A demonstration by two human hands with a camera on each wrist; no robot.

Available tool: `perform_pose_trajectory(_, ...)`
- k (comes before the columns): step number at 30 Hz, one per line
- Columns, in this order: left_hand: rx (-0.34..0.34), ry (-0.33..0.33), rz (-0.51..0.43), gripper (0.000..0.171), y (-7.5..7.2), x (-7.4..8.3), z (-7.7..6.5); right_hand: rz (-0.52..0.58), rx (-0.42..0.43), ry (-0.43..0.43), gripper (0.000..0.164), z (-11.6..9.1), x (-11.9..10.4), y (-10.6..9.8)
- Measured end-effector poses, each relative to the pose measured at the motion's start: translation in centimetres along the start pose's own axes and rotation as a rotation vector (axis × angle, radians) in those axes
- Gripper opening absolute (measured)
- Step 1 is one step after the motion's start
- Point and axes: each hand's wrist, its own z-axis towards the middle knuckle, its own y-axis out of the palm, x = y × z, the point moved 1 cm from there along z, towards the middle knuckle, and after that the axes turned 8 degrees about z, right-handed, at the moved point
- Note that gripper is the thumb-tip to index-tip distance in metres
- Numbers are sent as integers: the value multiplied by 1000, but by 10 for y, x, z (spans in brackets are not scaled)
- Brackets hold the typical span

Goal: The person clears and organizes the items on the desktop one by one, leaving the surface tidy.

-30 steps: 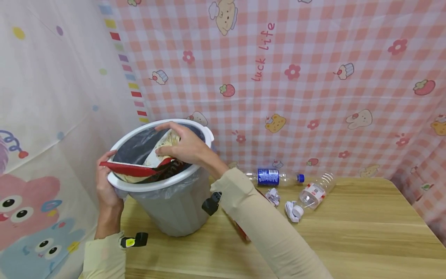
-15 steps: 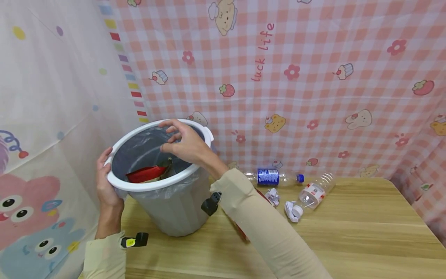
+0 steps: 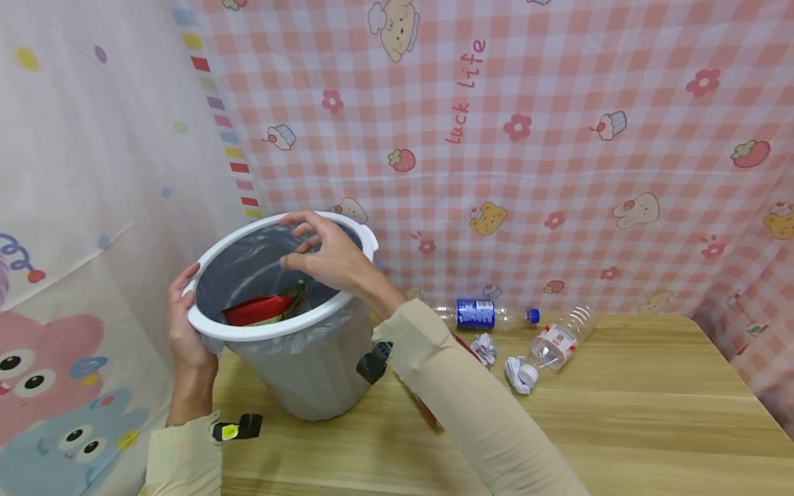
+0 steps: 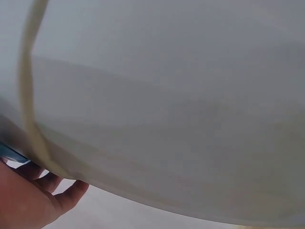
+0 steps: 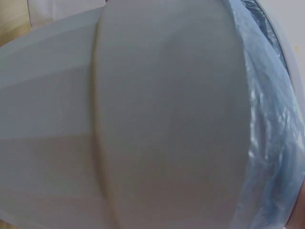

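A grey trash bin (image 3: pixel 304 375) with a white rim and a clear plastic liner (image 5: pixel 267 124) stands at the left of the table. My left hand (image 3: pixel 189 337) grips the rim at the bin's left side; its fingers show against the wall in the left wrist view. Over the mouth of the bin hovers my right hand (image 3: pixel 331 255), fingers loosely bent and holding nothing. Below it, inside the bin, lies a red packaging bag (image 3: pixel 260 310) with a dark and cream part, its lower portion hidden by the rim. The bin wall (image 5: pixel 167 114) fills most of the right wrist view.
Right of the bin lie a clear bottle with a blue label (image 3: pixel 476 314), another clear bottle with a white cap (image 3: pixel 555 344) and two crumpled papers (image 3: pixel 484 348). A red-edged item (image 3: pixel 428 413) is partly hidden under my right forearm. A checked curtain (image 3: pixel 558 172) hangs behind the table.
My right hand has let go of the red bag, which has dropped from the rim down into the bin. The left hand stays on the rim.
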Motion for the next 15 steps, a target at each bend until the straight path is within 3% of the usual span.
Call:
perform_pose_trajectory(7,-2,-46,19,35,-1,3,0,-1,13,-11,49,-1,0,0)
perform_pose_trajectory(15,4,-27,101,34,-3,2,-2,-26,43,-69,47,-4,0,3)
